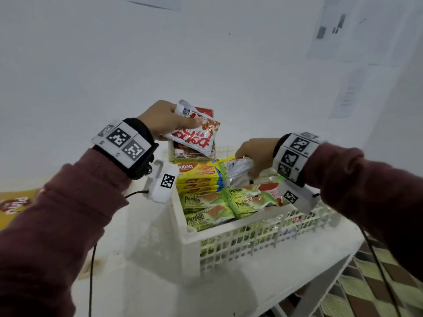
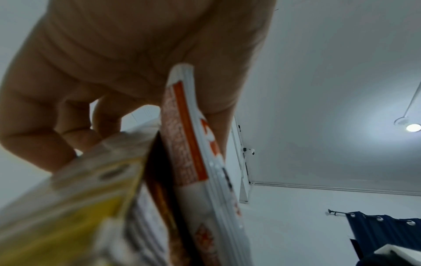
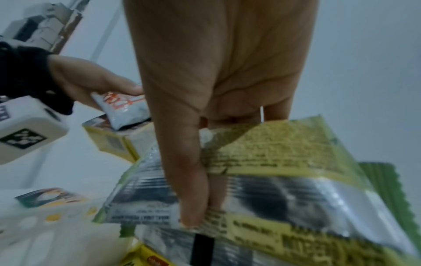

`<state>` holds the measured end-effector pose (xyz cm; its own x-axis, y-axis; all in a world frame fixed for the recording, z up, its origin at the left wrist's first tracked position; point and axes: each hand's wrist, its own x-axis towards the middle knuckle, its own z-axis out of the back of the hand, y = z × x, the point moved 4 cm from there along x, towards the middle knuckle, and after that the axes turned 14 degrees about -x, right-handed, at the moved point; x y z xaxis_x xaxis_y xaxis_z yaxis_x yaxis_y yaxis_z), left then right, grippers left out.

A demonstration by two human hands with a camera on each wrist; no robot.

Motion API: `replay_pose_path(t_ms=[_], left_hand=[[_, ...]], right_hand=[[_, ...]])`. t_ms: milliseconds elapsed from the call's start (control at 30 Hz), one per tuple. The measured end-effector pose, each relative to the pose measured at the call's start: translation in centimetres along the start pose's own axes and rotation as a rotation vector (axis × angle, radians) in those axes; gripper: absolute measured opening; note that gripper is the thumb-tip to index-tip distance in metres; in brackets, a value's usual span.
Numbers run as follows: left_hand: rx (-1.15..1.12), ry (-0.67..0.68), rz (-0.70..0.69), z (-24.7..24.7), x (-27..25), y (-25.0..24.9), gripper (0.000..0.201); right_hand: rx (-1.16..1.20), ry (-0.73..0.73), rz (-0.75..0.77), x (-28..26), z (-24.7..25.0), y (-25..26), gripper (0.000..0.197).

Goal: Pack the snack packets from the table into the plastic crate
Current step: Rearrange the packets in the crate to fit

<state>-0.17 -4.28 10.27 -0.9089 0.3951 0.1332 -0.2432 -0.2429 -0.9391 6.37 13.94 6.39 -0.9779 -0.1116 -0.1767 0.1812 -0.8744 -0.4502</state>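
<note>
left hand [image 2: 141,59] pinches white-orange packet [image 2: 193,144] | yellow packet [image 2: 75,207] beside it | ceiling lamp [image 2: 413,127] lit

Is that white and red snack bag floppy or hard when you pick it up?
Probably floppy: the white and red snack bag bends and sags where the left hand grips it. Likely light, since a few fingers hold it above the crate. Its shiny wrapper may be slippery.

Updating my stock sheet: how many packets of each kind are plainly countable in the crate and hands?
Green Pandan packets: 4
Yellow Nabati packs: 3, maybe more
White-and-red packet, left hand: 1
Silver-green packet, right hand: 1
Total: 9, at least; others unclear
</note>
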Motion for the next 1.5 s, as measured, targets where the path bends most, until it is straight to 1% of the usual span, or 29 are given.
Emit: replay_pose_path(t_ms=[67,167,233,333,400,500,567,633,667,733,800,867,933,1100,1167,1233,1300,1333,1367,1400,1467,1500], left_hand=[[0.005,-0.036,0.027,0.2,1.4,0.8,0.024],[-0.008,-0.078,0.105,0.8,3.3,2.3,0.023],[0.009,-0.067,0.155,0.8,4.0,3.2,0.024],[0.05,-0.056,0.19,0.5,5.3,3.9,0.023],[0.07,-0.057,0.201,0.2,5.8,4.1,0.022],[0.092,-0.059,0.233,0.0,6.1,4.5,0.023],[0.108,-0.058,0.25,-0.1,6.2,4.7,0.023],[0.118,-0.07,0.261,-0.1,6.3,4.8,0.023],[0.121,-0.084,0.269,0.0,6.2,4.9,0.024],[0.133,-0.101,0.286,0.1,6.0,5.1,0.023],[0.139,-0.12,0.302,-0.1,5.7,5.2,0.02],[0.149,-0.129,0.31,-0.2,5.5,5.0,0.018],[0.157,-0.156,0.312,-0.5,5.4,4.7,0.018],[0.167,-0.166,0.321,-1.5,5.2,3.8,0.019],[0.173,-0.174,0.32,-1.9,5.2,3.5,0.019],[0.17,-0.186,0.32,-2.1,5.2,3.2,0.019],[0.168,-0.191,0.327,-2.5,5.1,3.0,0.019],[0.171,-0.188,0.333,-2.7,5.2,2.9,0.02],[0.172,-0.182,0.341,-3.0,5.2,2.9,0.02],[0.175,-0.175,0.348,-3.2,5.2,2.8,0.02],[0.184,-0.167,0.354,-3.8,5.2,2.8,0.021],[0.189,-0.166,0.354,-4.1,5.2,2.7,0.021]], right_hand=[[-0.076,-0.003,0.073,1.6,-0.1,1.0,0.056],[-0.159,-0.009,0.189,3.8,-0.4,2.4,0.057],[-0.194,-0.014,0.263,4.6,-0.8,3.3,0.053],[-0.237,-0.094,0.36,5.6,-1.6,4.1,0.044],[-0.256,-0.164,0.396,5.9,-2.0,4.6,0.041],[-0.293,-0.216,0.463,6.0,-2.7,5.7,0.045],[-0.31,-0.237,0.506,5.9,-3.3,6.6,0.044],[-0.255,-0.231,0.582,5.8,-4.1,7.5,0.042],[-0.189,-0.203,0.638,5.7,-4.6,8.0,0.042],[-0.033,-0.1,0.742,5.4,-5.3,8.3,0.045],[0.111,-0.014,0.812,5.5,-5.5,7.8,0.041],[0.243,0.033,0.826,6.0,-5.3,6.6,0.033],[0.294,0.044,0.819,6.7,-5.0,5.4,0.029],[0.152,0.126,0.844,7.4,-6.4,5.9,0.026],[0.168,0.094,0.838,7.4,-6.2,5.4,0.026],[0.244,0.028,0.804,7.1,-5.1,3.7,0.025],[0.298,-0.009,0.777,6.7,-4.2,1.3,0.02],[0.301,-0.003,0.765,6.6,-4.2,0.2,0.015],[0.279,0.015,0.753,6.4,-4.4,-0.8,0.008],[0.239,0.031,0.74,6.3,-4.7,-1.5,0.008],[0.147,0.027,0.718,6.0,-5.7,-2.4,0.018],[0.113,0.004,0.712,5.8,-6.3,-2.5,0.017]])
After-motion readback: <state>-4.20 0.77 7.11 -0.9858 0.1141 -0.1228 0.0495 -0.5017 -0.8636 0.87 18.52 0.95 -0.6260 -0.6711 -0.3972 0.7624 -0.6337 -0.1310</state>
